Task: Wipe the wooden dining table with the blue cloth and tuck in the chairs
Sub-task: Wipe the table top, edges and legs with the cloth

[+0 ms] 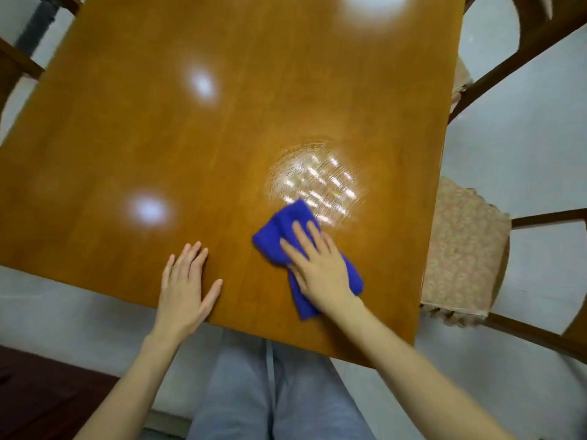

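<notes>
Legs in light jeans (276, 392) are closest, right below the near edge of the wooden surface (222, 138), which fills most of the view. Chair with a patterned cushion (463, 249) sticks out past its right edge, not tucked in. Streaky wet patch (314, 182) shines near the right side. Blue cloth (279, 230) lies bunched just below that patch, with the right hand (320, 268) pressed flat on it, fingers straight. Left hand (184, 287) rests flat on bare wood nearby, fingers spread, holding nothing.

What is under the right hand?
The crumpled blue cloth lies under the right hand, which presses it flat onto the shiny brown wooden table. The cloth's middle and the wood beneath are covered.
</notes>
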